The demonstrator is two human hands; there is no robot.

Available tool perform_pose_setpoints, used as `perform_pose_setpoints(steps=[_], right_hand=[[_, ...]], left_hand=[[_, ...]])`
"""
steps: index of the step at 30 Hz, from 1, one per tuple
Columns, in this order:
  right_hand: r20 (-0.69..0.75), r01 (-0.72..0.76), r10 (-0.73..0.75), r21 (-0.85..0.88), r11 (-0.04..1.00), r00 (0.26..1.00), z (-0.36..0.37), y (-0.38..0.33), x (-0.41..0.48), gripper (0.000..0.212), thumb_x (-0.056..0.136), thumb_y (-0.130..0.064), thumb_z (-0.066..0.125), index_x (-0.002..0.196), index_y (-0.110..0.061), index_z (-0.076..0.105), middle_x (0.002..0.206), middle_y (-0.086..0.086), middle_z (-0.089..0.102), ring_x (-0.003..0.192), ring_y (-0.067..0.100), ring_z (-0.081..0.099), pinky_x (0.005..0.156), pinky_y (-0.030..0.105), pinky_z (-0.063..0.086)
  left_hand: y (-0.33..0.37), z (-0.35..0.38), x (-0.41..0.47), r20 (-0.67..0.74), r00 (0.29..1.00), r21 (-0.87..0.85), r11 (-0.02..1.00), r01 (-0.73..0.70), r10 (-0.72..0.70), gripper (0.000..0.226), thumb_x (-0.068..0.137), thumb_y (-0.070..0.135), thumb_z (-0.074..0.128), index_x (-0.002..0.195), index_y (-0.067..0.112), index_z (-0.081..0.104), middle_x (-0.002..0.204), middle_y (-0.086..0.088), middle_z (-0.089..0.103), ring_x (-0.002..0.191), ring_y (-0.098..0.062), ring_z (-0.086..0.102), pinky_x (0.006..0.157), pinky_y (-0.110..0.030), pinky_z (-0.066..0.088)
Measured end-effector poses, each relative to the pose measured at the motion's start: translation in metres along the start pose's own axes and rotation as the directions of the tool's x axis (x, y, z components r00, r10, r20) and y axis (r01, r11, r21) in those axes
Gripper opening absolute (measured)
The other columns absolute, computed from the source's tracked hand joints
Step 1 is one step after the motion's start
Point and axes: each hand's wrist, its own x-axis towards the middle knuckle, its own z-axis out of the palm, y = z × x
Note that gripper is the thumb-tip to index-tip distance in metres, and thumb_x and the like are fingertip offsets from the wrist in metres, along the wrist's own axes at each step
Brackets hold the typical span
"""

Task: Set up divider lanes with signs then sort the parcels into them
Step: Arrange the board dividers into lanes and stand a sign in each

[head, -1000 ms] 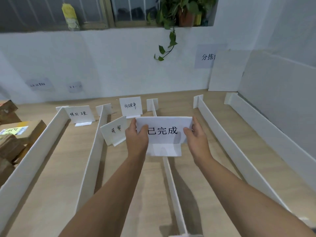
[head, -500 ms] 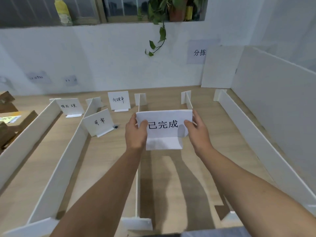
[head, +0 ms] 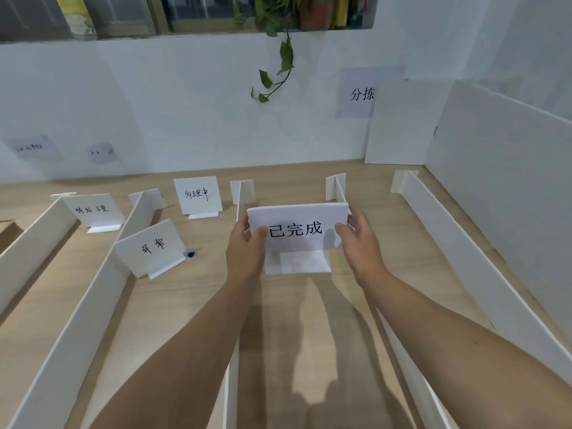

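I hold a white printed sign with both hands, above the lane between the two middle-right dividers. My left hand grips its left edge and my right hand grips its right edge. Its folded foot hangs below the card. Three handwritten signs stand on the wooden floor: the far-left sign, the tilted sign beside a divider, and the back sign. White divider boards run away from me and form several lanes.
A tall white panel walls off the right side, and another board leans on the back wall. A paper label is stuck on the wall. A vine hangs from the window sill. A small black object lies by the tilted sign.
My view has shifted to the right, so the cardboard parcels at the left have left the frame. The sign in my hands has moved right, over the lane right of the centre divider.
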Motion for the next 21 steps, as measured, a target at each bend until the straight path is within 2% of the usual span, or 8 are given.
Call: perform_pose_setpoints(steps=[3, 5, 10, 12, 15, 17, 19, 21], right_hand=[[0.025, -0.016, 0.015, 0.016, 1.000, 1.000, 0.006, 0.005, 0.027, 0.038, 0.097, -0.001, 0.050, 0.114, -0.035, 0.052, 0.102, -0.028, 0.060, 0.079, -0.025, 0.058, 0.067, 0.000, 0.042], [0.061, -0.016, 0.015, 0.013, 1.000, 0.998, 0.010, 0.011, 0.046, 0.042, 0.097, 0.000, 0.049, 0.106, -0.040, 0.055, 0.101, -0.025, 0.063, 0.082, -0.021, 0.060, 0.067, 0.002, 0.043], [0.096, -0.025, 0.029, -0.041, 0.999, 0.995, 0.025, 0.034, 0.108, 0.042, 0.096, -0.003, 0.051, 0.116, -0.039, 0.058, 0.102, -0.025, 0.070, 0.098, -0.008, 0.064, 0.077, 0.011, 0.045], [0.128, -0.024, 0.031, -0.055, 0.998, 0.991, 0.033, 0.050, 0.135, 0.042, 0.095, -0.006, 0.053, 0.132, -0.027, 0.056, 0.119, -0.013, 0.068, 0.111, 0.004, 0.062, 0.083, 0.016, 0.045], [0.136, -0.094, 0.105, -0.079, 0.992, 0.985, 0.040, 0.069, 0.175, 0.054, 0.096, -0.010, 0.054, 0.147, -0.027, 0.044, 0.135, -0.010, 0.060, 0.121, 0.008, 0.057, 0.082, 0.006, 0.043], [0.137, -0.128, 0.142, -0.104, 0.986, 0.980, 0.045, 0.081, 0.201, 0.062, 0.098, -0.011, 0.055, 0.153, -0.028, 0.035, 0.140, -0.012, 0.054, 0.125, 0.007, 0.053, 0.090, 0.008, 0.041], [0.134, -0.164, 0.180, -0.122, 0.979, 0.975, 0.049, 0.094, 0.229, 0.064, 0.098, -0.016, 0.057, 0.155, -0.032, 0.032, 0.143, -0.014, 0.051, 0.129, 0.009, 0.050, 0.103, 0.023, 0.039], [0.138, -0.189, 0.209, -0.145, 0.971, 0.968, 0.053, 0.105, 0.255, 0.059, 0.098, -0.018, 0.056, 0.151, -0.035, 0.037, 0.130, -0.017, 0.055, 0.118, 0.006, 0.055, 0.095, 0.024, 0.039]], left_hand=[[-0.008, 0.010, 0.028, -0.008, 1.000, 0.009, 1.000, -0.003, 0.003, 0.031, 0.088, 0.027, 0.057, 0.110, 0.047, 0.064, 0.095, 0.031, 0.069, 0.093, 0.009, 0.063, 0.088, -0.031, 0.050], [-0.011, 0.017, 0.047, -0.007, 1.000, 0.024, 1.000, -0.018, 0.018, 0.032, 0.094, 0.017, 0.056, 0.096, 0.049, 0.061, 0.085, 0.038, 0.065, 0.081, 0.017, 0.060, 0.080, -0.025, 0.047], [-0.023, 0.036, 0.100, -0.035, 0.999, 0.029, 1.000, 0.006, -0.005, 0.032, 0.096, 0.017, 0.057, 0.118, 0.039, 0.061, 0.100, 0.025, 0.067, 0.094, 0.011, 0.062, 0.081, -0.019, 0.047], [-0.030, 0.044, 0.121, -0.040, 0.999, 0.049, 0.999, 0.016, -0.014, 0.032, 0.097, 0.015, 0.056, 0.115, 0.041, 0.058, 0.099, 0.026, 0.065, 0.090, 0.014, 0.060, 0.075, -0.013, 0.045], [-0.040, 0.060, 0.158, -0.035, 0.999, 0.085, 0.996, 0.036, -0.033, 0.033, 0.096, 0.010, 0.056, 0.104, 0.042, 0.059, 0.093, 0.027, 0.065, 0.083, 0.016, 0.061, 0.069, -0.004, 0.044], [-0.050, 0.072, 0.185, -0.033, 0.998, 0.115, 0.992, 0.050, -0.046, 0.029, 0.094, 0.016, 0.058, 0.108, 0.040, 0.062, 0.099, 0.022, 0.068, 0.095, 0.006, 0.064, 0.082, -0.016, 0.049], [-0.060, 0.084, 0.211, -0.029, 0.998, 0.108, 0.993, 0.054, -0.051, 0.027, 0.089, 0.023, 0.058, 0.109, 0.040, 0.063, 0.103, 0.017, 0.070, 0.100, -0.001, 0.065, 0.088, -0.026, 0.050], [-0.068, 0.097, 0.236, -0.032, 0.997, 0.102, 0.992, 0.074, -0.071, 0.028, 0.091, 0.020, 0.058, 0.102, 0.045, 0.062, 0.101, 0.020, 0.069, 0.095, 0.007, 0.063, 0.082, -0.019, 0.047]])
